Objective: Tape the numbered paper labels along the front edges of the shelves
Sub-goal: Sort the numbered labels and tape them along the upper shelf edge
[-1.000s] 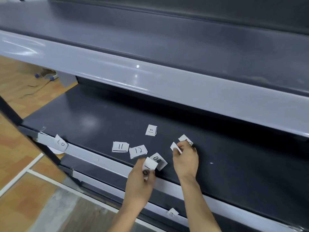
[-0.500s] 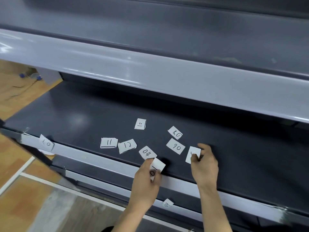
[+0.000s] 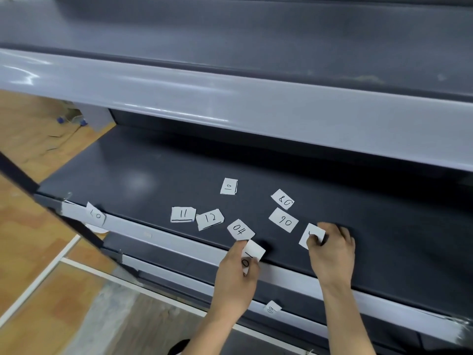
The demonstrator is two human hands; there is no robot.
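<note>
Several white paper labels lie loose on the dark middle shelf point(image 3: 153, 175): "10" point(image 3: 229, 186), "11" point(image 3: 183, 214), "12" point(image 3: 210, 218), "04" point(image 3: 240, 229), "90" point(image 3: 283, 220) and one reading "80" upside down point(image 3: 282, 199). My left hand point(image 3: 236, 278) pinches a label marked "01" point(image 3: 252, 253) at the shelf's pale front edge point(image 3: 158, 233). My right hand point(image 3: 331, 252) pinches another white label point(image 3: 308, 235) just above the shelf surface; its number is hidden. A label point(image 3: 96, 214) sticks to the front edge at far left, and another point(image 3: 272, 307) sits on the lower shelf's edge.
A wide grey upper shelf point(image 3: 230, 103) overhangs the middle one. A dark upright post point(image 3: 51, 206) runs diagonally at left. Wooden floor point(image 3: 30, 252) with a white line lies below left, with small clutter near the shelf's far left end.
The right hand moved rightward along the shelf with a label, uncovering the "90" and "80" labels. The left hand kept its "01" label at the front edge.
</note>
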